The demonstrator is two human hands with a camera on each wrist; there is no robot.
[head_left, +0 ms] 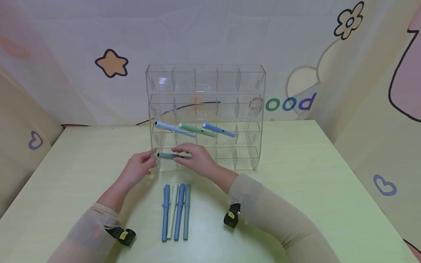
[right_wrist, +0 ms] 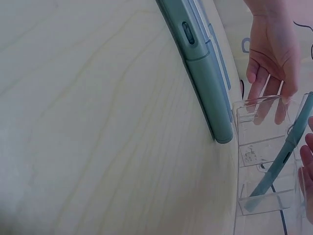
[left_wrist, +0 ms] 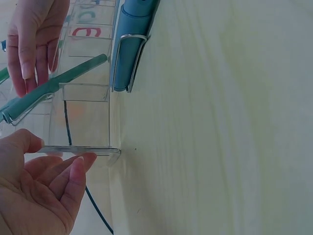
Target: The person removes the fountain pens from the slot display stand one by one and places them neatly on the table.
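Note:
A clear acrylic rack (head_left: 205, 93) with rows of compartments stands upright at the back of the table. My left hand (head_left: 139, 168) grips its lower left side edge, thumb on one face and fingers on the other, as the left wrist view (left_wrist: 46, 188) shows. A teal pen (right_wrist: 281, 159) with a metal clip lies slanted in the bottom row at the left. Close by that pen is my right hand (head_left: 197, 159), its fingers loosely extended, thumb overlapping the pen's tail end in the head view. Fingers (left_wrist: 29, 58) hang straight beside the pen in the left wrist view.
One row up rest a light blue pen (head_left: 174, 129), a green pen (head_left: 197, 130) and a blue pen (head_left: 218, 130). In front of the rack, several pens lie side by side, among them a blue pen (head_left: 166, 212), a pale green pen (head_left: 172, 212) and a teal pen (head_left: 186, 212).

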